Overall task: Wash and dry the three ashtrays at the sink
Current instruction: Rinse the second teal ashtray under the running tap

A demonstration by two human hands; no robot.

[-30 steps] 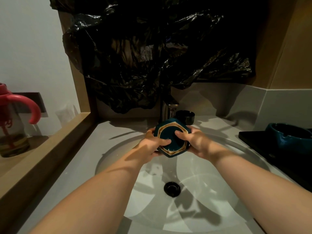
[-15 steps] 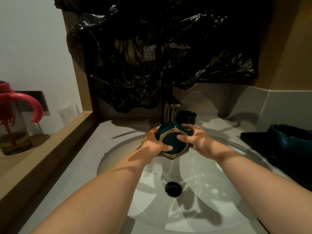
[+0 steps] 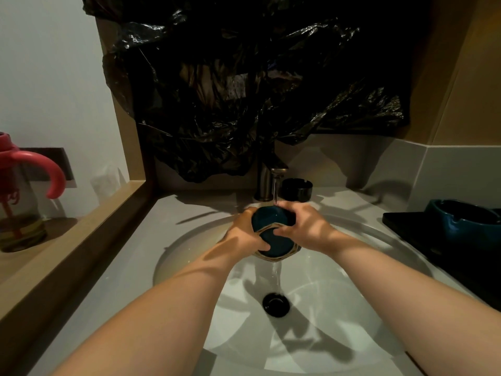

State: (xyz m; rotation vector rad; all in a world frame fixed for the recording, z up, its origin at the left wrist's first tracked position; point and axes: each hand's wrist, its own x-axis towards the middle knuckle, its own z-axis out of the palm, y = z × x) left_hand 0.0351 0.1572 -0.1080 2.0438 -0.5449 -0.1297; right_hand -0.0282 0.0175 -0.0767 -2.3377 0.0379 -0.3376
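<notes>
Left hand curled round teal ashtray from left side, thumb across near face. Right hand grips opposite side. Ashtray between hands, both equally near, tilted, gold edge lowest, directly under tap. Stream hits far edge by right hand, drips toward drain. Black ashtray just beyond right hand. Blue ashtray well off right, on dark tray. Likely rinse of first piece, with turning next.

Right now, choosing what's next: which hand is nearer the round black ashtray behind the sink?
Right. The right hand is just in front of the round black ashtray; the left hand, farther left.
</notes>
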